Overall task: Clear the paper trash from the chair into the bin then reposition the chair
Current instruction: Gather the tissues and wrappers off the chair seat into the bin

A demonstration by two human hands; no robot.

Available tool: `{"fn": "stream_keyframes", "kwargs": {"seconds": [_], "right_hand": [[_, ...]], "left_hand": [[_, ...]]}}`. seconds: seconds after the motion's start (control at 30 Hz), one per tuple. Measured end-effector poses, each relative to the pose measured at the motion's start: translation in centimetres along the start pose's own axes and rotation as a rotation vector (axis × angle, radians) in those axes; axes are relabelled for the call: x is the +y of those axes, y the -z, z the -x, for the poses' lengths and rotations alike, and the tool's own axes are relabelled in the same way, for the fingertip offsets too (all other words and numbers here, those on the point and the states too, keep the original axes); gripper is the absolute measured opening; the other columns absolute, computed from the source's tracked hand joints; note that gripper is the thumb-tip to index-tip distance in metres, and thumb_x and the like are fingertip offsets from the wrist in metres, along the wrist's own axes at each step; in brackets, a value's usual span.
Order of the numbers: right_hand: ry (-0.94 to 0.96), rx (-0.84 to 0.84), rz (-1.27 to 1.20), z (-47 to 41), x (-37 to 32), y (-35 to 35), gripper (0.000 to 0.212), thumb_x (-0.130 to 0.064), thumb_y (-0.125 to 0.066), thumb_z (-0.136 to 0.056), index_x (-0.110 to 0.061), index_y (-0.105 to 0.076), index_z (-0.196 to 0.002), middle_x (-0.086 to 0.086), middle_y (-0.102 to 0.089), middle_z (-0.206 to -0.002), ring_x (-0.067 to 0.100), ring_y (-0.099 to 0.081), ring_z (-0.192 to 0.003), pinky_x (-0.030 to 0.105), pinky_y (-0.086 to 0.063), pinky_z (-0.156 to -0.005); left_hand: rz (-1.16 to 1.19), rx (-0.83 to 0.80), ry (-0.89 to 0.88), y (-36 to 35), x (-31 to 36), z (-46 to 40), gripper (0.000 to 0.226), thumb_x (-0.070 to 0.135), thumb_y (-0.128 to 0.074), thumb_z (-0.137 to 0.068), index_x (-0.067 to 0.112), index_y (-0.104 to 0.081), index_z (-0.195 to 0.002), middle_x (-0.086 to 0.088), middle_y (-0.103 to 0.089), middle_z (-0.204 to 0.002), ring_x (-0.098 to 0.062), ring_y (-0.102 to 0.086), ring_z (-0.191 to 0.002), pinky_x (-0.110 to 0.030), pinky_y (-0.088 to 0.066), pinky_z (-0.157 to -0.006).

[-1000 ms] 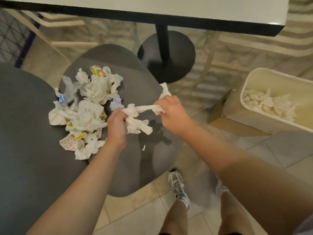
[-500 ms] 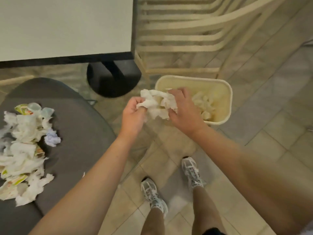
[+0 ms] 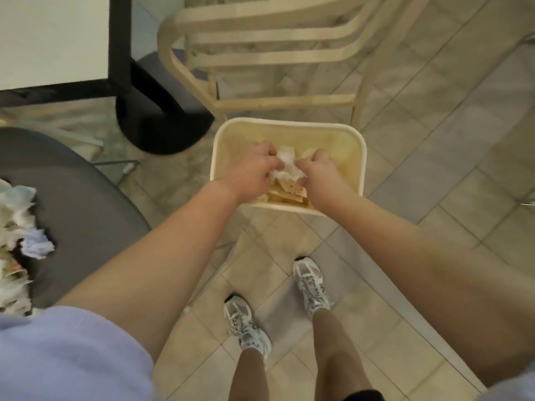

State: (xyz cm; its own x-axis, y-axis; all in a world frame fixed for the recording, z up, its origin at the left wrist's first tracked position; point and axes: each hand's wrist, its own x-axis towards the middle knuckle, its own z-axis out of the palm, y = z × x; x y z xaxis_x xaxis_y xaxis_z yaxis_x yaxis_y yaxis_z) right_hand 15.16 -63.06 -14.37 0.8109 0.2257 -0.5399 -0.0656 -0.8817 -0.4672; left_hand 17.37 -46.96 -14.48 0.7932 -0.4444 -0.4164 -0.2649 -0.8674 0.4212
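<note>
A cream plastic bin (image 3: pixel 351 140) stands on the tiled floor ahead of my feet. Both hands are over its opening. My left hand (image 3: pixel 253 169) and my right hand (image 3: pixel 318 169) together grip a wad of white crumpled paper (image 3: pixel 285 166), held just above the paper scraps lying inside the bin. At the left edge, the grey chair seat (image 3: pixel 86 204) still carries a pile of crumpled paper trash (image 3: pixel 17 244), partly cut off by the frame.
A white table (image 3: pixel 52 39) with a black pedestal base (image 3: pixel 162 123) stands at the upper left. A cream wooden chair (image 3: pixel 260 53) sits right behind the bin. My two feet in white sneakers (image 3: pixel 249 325) stand on the tiles below the bin.
I have turned right from the chair. Both hands carried the paper wad from in front of the bin to directly over its opening, lower and closer to the scraps inside.
</note>
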Motion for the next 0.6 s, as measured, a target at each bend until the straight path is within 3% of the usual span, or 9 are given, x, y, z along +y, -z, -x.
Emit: {"fn": "stream_keyframes", "kwargs": {"seconds": [0.07,0.13,0.23,0.33,0.47,0.6], "right_hand": [[-0.075,-0.120,0.167,-0.6,-0.3,-0.3,0.036,-0.012,-0.043,-0.096,-0.009,-0.042,-0.132,0.018,-0.032,-0.137,0.033,-0.042,-0.116,0.038,-0.040,-0.092],[-0.156,-0.217,0.283,-0.8,-1.0,-0.3,0.043,-0.015,-0.043,-0.093,-0.013,-0.037,-0.136,0.015,-0.032,-0.140,0.036,-0.036,-0.124,0.044,-0.042,-0.094],[-0.200,-0.150,0.476,-0.3,-2.3,0.3,0.044,-0.031,-0.047,-0.092,-0.020,-0.041,-0.134,0.009,-0.038,-0.138,0.032,-0.034,-0.126,0.047,-0.038,-0.093],[-0.116,0.006,0.594,0.3,-5.2,0.9,0.044,-0.048,-0.040,-0.093,-0.019,-0.053,-0.124,0.008,-0.045,-0.131,0.032,-0.035,-0.123,0.048,-0.035,-0.092],[0.063,0.171,0.543,1.2,-11.2,0.5,0.036,-0.035,-0.042,-0.094,-0.013,-0.056,-0.119,0.009,-0.053,-0.121,0.031,-0.043,-0.116,0.043,-0.038,-0.086],[0.187,0.173,0.469,1.3,-18.0,-2.0,0.033,-0.025,-0.043,-0.093,-0.011,-0.054,-0.120,0.011,-0.054,-0.125,0.032,-0.043,-0.119,0.043,-0.038,-0.089]], "left_hand": [[-0.073,-0.204,0.095,-0.2,-0.2,-0.5,0.035,0.025,-0.043,-0.093,0.028,-0.056,-0.125,-0.005,-0.038,-0.143,-0.027,-0.028,-0.132,-0.042,-0.022,-0.112],[-0.047,-0.239,0.148,0.2,-0.3,-0.4,0.034,0.031,-0.044,-0.092,0.035,-0.057,-0.123,0.000,-0.032,-0.149,-0.023,-0.022,-0.137,-0.041,-0.017,-0.114],[0.114,-0.069,0.127,1.2,0.2,0.7,0.035,0.021,-0.051,-0.088,0.029,-0.061,-0.120,-0.001,-0.032,-0.150,-0.020,-0.022,-0.138,-0.037,-0.017,-0.114],[0.296,0.112,0.115,2.6,-0.1,3.2,0.039,0.007,-0.050,-0.083,0.019,-0.062,-0.119,-0.002,-0.039,-0.144,-0.016,-0.027,-0.135,-0.028,-0.022,-0.109],[0.330,0.407,0.133,3.9,-2.8,7.7,0.033,-0.001,-0.049,-0.081,0.010,-0.064,-0.109,-0.004,-0.056,-0.117,-0.016,-0.044,-0.113,-0.018,-0.030,-0.094],[0.291,0.489,0.135,4.4,-7.7,13.0,0.037,-0.006,-0.045,-0.072,0.004,-0.066,-0.101,-0.014,-0.060,-0.104,-0.028,-0.052,-0.103,-0.018,-0.030,-0.086]]}}
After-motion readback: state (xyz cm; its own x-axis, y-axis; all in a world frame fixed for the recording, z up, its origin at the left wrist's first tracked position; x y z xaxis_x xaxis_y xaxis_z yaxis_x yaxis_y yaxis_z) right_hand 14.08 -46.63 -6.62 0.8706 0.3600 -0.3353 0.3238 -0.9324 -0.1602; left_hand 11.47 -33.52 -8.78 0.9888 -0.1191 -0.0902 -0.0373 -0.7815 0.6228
